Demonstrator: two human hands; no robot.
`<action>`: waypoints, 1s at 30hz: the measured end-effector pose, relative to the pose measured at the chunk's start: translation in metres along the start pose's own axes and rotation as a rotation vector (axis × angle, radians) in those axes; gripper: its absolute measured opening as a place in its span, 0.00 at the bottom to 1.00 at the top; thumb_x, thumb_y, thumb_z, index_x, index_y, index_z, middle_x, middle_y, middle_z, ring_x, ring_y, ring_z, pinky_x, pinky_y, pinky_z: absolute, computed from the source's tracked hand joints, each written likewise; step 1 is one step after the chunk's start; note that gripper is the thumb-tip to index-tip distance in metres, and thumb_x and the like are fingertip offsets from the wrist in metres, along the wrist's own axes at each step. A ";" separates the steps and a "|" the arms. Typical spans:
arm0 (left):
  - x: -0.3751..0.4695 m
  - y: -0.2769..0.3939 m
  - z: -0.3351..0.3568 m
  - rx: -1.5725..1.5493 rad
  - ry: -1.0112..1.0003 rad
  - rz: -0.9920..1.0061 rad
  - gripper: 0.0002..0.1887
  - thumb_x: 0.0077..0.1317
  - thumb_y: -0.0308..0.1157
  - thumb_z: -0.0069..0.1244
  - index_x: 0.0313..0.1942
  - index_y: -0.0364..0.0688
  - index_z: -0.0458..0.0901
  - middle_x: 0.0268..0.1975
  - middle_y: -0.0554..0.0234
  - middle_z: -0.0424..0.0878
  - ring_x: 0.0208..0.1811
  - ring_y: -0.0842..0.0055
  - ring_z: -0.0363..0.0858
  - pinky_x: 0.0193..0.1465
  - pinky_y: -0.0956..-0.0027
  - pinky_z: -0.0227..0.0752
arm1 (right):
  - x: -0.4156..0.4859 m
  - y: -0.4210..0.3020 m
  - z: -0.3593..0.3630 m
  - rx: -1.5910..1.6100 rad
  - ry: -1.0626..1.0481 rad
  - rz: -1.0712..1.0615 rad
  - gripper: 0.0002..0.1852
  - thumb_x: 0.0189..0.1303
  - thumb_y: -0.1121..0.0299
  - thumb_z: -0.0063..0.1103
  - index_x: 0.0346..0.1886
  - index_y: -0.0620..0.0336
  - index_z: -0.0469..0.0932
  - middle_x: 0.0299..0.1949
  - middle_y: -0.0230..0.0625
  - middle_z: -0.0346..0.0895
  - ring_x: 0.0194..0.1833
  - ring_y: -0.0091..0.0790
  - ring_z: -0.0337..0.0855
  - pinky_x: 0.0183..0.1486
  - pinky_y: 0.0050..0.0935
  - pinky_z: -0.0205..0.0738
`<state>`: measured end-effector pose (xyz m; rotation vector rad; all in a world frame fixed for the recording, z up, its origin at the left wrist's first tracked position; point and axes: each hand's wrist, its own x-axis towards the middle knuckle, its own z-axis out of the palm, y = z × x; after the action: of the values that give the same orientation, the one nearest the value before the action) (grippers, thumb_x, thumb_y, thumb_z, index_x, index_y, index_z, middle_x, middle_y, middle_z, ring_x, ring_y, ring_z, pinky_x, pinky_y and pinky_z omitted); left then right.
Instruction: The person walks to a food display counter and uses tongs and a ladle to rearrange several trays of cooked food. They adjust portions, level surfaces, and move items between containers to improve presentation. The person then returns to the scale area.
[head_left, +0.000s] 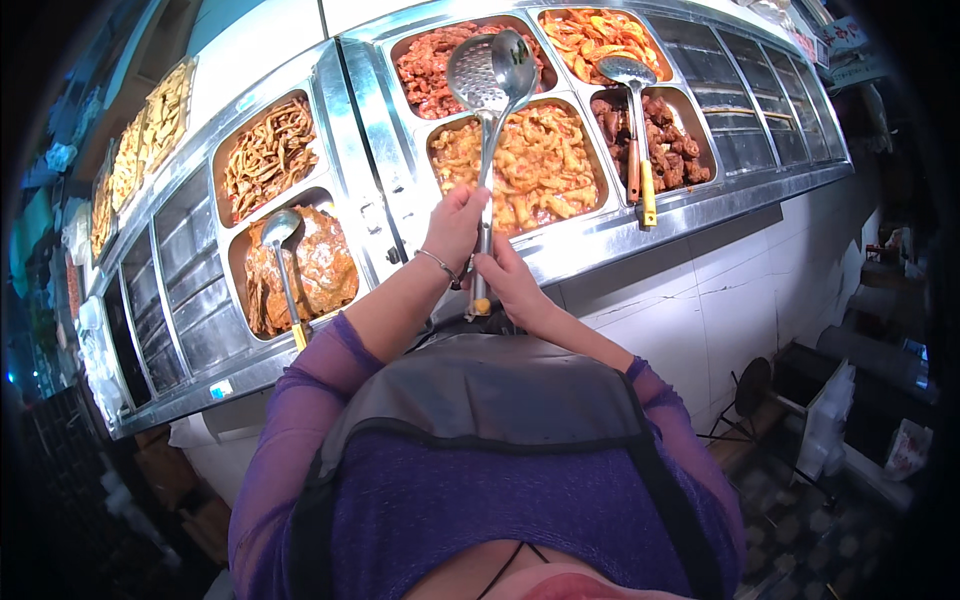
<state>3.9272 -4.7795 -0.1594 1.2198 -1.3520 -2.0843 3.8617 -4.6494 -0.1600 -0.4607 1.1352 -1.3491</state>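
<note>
My left hand (459, 219), with a bracelet at its wrist, grips the upper handles of a perforated metal skimmer (474, 79) and a solid metal ladle (514, 66). Lower down, my right hand (511, 279) closes around the same handles near their yellow-tipped ends. The two bowls overlap side by side, heads up, in front of a pan of red-brown meat pieces (427, 64). Below them in view is a pan of chicken feet in orange sauce (551, 165). Fingers hide parts of the handles.
A slotted spoon (628, 71) and another handle rest across a pan of dark braised meat (671, 146). At left, a ladle (282, 225) lies on sauced food (322, 259). The steel counter (585, 259) has bare wells (202, 262). A stool (754, 386) stands at right.
</note>
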 end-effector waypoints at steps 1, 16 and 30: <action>-0.003 -0.002 0.001 -0.064 0.000 -0.066 0.14 0.73 0.42 0.51 0.36 0.39 0.77 0.28 0.72 0.75 0.29 0.87 0.70 0.31 0.77 0.66 | -0.004 0.000 0.001 -0.014 0.035 0.013 0.10 0.72 0.70 0.48 0.52 0.60 0.67 0.39 0.35 0.76 0.34 0.25 0.80 0.40 0.27 0.75; -0.021 0.008 -0.047 -0.223 -0.017 0.082 0.07 0.73 0.33 0.51 0.46 0.41 0.75 0.25 0.70 0.74 0.22 0.83 0.70 0.26 0.80 0.65 | -0.069 -0.004 -0.036 -0.034 0.189 0.085 0.10 0.72 0.68 0.50 0.50 0.62 0.69 0.32 0.31 0.70 0.23 0.23 0.75 0.28 0.23 0.68; -0.032 0.003 -0.071 -0.323 0.033 0.010 0.06 0.71 0.31 0.49 0.45 0.41 0.76 0.24 0.66 0.76 0.21 0.82 0.71 0.26 0.78 0.64 | -0.094 0.000 -0.085 -0.684 0.442 -0.198 0.25 0.65 0.67 0.63 0.63 0.58 0.66 0.62 0.43 0.64 0.51 0.33 0.76 0.50 0.27 0.73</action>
<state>4.0026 -4.7978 -0.1534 1.1001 -0.9567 -2.1601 3.8068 -4.5358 -0.1625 -0.8042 1.9770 -1.2353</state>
